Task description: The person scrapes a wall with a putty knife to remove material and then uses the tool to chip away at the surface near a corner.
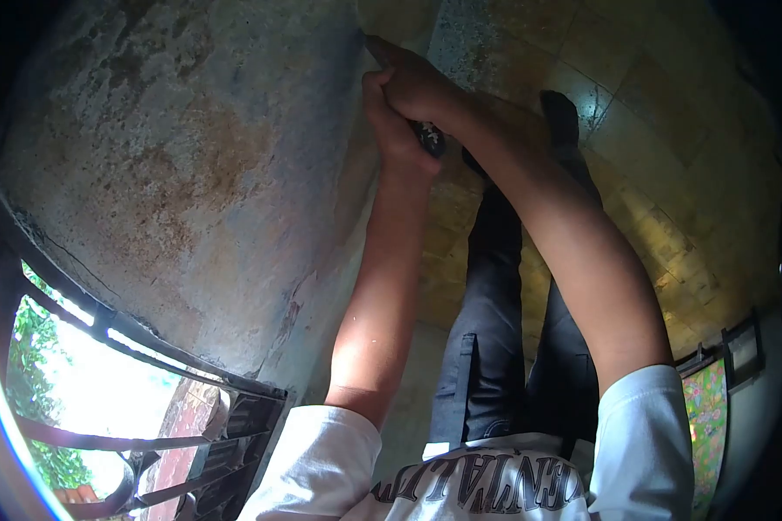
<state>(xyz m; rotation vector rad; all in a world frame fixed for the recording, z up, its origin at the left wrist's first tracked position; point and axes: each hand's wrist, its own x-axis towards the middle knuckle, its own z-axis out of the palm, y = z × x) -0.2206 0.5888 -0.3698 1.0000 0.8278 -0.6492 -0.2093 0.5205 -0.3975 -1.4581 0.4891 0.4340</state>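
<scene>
Where the two forearms meet at the top of the view, both hands are clenched together around one dark handle. Only its speckled butt end shows, poking out between the left hand and the wrist of the right. The left hand's grip is closed tight, with the fingers curled round the handle from the wall side. The right hand lies over it, also closed, its knuckles uppermost and one fingertip stretched forward to touch the wall's edge. The working end of the tool is hidden under the hands, so what kind of tool it is cannot be told. The handle sits right at the outer corner of the weathered wall, held against it or just beside it.

The wall fills the left half of the view, its plaster stained grey, rust and blue. At its lower left is a window with a black iron grille, bright greenery beyond it. Below the hands lies a yellowish tiled floor, with the person's dark trousers and one dark foot on it. A white T-shirt with dark lettering runs along the bottom edge, and a floral cloth hangs at the far right.
</scene>
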